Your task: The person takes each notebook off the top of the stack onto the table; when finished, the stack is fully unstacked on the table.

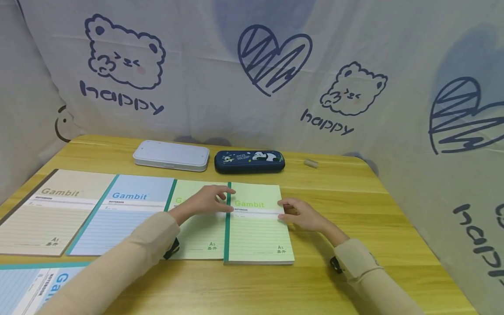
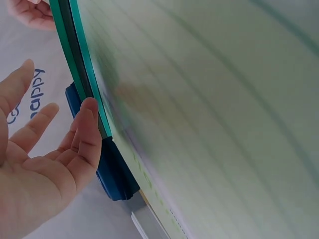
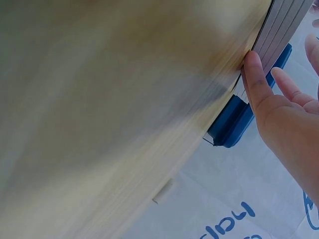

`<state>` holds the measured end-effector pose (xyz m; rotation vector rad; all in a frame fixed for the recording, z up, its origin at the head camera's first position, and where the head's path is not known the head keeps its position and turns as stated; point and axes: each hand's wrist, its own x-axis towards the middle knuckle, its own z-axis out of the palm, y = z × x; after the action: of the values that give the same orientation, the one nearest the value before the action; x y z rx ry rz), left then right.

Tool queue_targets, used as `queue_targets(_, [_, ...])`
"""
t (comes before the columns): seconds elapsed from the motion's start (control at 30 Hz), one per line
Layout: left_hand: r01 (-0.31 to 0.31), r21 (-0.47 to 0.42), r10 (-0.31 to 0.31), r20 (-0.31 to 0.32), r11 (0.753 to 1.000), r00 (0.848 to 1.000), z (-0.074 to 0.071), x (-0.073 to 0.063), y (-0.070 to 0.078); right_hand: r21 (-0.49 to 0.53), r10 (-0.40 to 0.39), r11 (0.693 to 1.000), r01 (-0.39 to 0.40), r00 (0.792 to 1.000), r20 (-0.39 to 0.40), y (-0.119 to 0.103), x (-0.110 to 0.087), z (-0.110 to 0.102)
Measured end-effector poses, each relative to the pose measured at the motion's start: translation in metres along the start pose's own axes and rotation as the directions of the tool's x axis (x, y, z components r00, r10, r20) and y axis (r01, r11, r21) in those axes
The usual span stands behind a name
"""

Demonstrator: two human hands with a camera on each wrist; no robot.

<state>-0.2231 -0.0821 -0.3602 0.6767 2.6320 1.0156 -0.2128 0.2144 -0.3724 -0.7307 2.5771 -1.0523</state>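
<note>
A light green Gambit notebook (image 1: 257,236) with a teal spine lies on the table, on top of others; the right wrist view shows stacked page edges (image 3: 279,35). My left hand (image 1: 206,199) reaches over the neighbouring green notebook (image 1: 197,238), its fingertips at the stack's teal spine. In the left wrist view the left hand (image 2: 55,169) has loosely bent fingers, apart from one another. Along the opposite edge, my right hand (image 1: 305,214) rests thumb and fingers against the side. The right wrist view shows its extended thumb (image 3: 255,74) at the pages.
To the left lie a blue notebook (image 1: 126,214) and a beige one (image 1: 59,218), with another blue notebook (image 1: 27,288) turned sideways at the front. Behind stand a white case (image 1: 171,154), a dark blue panda pencil case (image 1: 250,162) and a small eraser-like piece (image 1: 311,163).
</note>
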Motion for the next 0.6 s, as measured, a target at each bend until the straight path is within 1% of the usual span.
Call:
queue_targets(0.2, [0.031,0.013,-0.031,0.018,0.999,0.999,0.003,0.002,0.002,0.003,0.012,1.0,-0.012,1.0,-0.004,0.001,0.001,0.001])
queue_targets(0.27, [0.026,0.024,-0.026,0.016,0.999,1.0,0.004,0.002,0.002,0.001,0.006,1.0,-0.006,1.0,-0.003,0.001,0.001,0.001])
queue_targets(0.47, [0.01,0.113,-0.012,0.023,0.994,1.0,0.011,0.003,0.002,0.007,-0.017,1.0,0.017,1.0,0.004,0.001,0.0,0.0])
queue_targets(0.6, [0.015,0.161,-0.02,0.03,0.987,0.999,0.014,0.003,0.004,0.008,-0.01,1.0,0.01,1.0,0.004,-0.004,-0.002,0.0])
